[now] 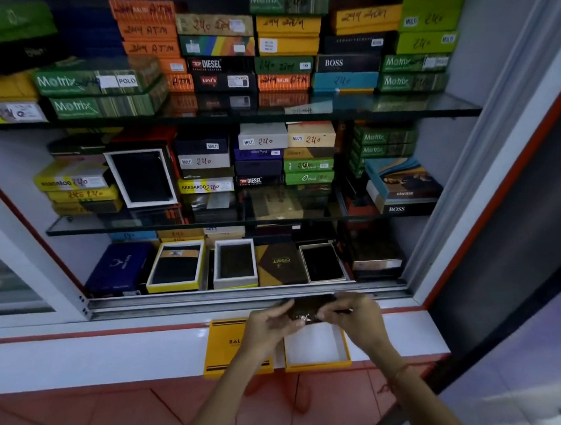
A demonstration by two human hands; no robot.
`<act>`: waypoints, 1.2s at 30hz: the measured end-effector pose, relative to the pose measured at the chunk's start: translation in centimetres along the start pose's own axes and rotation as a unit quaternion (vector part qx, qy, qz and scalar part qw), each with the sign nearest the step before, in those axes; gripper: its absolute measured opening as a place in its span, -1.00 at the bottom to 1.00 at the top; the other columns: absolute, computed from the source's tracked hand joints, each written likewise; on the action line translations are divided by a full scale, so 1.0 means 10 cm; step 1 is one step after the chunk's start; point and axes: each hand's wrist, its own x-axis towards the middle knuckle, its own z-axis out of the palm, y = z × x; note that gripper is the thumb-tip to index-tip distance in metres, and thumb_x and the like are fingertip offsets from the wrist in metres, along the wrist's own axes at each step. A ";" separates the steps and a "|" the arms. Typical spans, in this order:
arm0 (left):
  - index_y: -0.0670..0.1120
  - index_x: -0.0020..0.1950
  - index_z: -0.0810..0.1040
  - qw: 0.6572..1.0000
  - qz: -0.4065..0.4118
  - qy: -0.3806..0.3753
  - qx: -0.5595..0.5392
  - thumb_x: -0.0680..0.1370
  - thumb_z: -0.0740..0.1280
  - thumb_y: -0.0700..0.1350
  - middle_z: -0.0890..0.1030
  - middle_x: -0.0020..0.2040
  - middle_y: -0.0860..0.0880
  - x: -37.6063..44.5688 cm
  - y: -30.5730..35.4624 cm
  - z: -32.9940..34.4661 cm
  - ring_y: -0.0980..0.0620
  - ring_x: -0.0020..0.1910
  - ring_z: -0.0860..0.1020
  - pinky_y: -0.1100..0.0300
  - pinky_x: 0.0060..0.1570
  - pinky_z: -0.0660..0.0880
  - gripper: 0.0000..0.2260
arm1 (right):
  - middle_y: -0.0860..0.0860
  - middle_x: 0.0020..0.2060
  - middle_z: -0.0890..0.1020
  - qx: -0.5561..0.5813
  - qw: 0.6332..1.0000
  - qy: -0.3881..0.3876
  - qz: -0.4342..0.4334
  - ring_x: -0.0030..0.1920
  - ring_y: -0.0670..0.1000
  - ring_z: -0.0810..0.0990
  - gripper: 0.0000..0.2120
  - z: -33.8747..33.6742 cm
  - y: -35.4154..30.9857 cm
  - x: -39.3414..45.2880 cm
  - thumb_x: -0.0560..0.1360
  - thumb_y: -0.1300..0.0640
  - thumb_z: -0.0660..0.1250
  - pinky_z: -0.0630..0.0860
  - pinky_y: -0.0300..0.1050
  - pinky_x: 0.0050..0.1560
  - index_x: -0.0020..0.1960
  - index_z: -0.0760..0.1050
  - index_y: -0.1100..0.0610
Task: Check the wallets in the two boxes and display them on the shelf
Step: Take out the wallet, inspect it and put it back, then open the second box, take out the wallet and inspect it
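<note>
On the white ledge [83, 359] below the cabinet, the yellow lid [223, 345] lies flat at the left, and just beside it to the right sits the open yellow box [318, 364], its white inside bare. Above them both hands work together on one dark wallet [307, 306], held over the box and near the cabinet's sliding track [245, 296]: the left hand [269, 327] is closed on the wallet's left end, the right hand [356, 320] pinches its right end. To check it well, the person should probably keep both ends gripped, turn it over slowly above the box so a slip lands inside, then look at the folds and the shiny fitting near its lower edge. Counted here: one wallet in hand, one lid, one open box on the ledge; a second task box cannot be picked out. On the bottom shelf [376, 277], three open boxes show dark wallets.
</note>
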 end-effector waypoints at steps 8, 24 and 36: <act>-0.26 0.22 0.54 0.974 0.051 0.011 0.221 0.35 0.48 -0.31 0.49 0.33 -0.20 -0.01 -0.24 0.08 0.08 0.27 0.47 0.57 0.05 0.42 -0.56 | -0.07 0.11 0.62 -0.102 0.995 0.009 0.003 0.12 0.10 0.48 -0.93 0.39 0.41 -0.21 0.32 0.07 0.52 0.53 -0.06 0.00 -0.23 0.71 -0.09; -0.08 0.15 0.62 0.858 0.127 0.017 0.498 0.58 0.21 -0.11 0.57 0.25 0.01 -0.07 -0.42 0.19 0.05 0.23 0.49 0.23 0.21 0.42 -0.75 | 0.08 -0.01 0.63 -0.283 0.958 -0.042 -0.037 0.03 0.06 0.58 -0.80 0.55 0.42 -0.28 0.52 0.15 0.23 0.53 -0.19 -0.01 0.04 0.59 0.12; -0.30 0.23 0.44 0.910 -0.272 0.255 0.183 0.62 0.06 -0.17 0.57 0.12 -0.27 -0.15 -0.40 -0.77 -0.24 0.10 0.54 0.00 0.06 0.48 -0.69 | 0.23 0.06 0.63 -0.215 0.959 -0.182 0.014 0.10 0.20 0.59 -0.68 1.24 -0.39 -0.15 0.56 0.08 0.15 0.51 0.01 0.13 0.09 0.50 0.32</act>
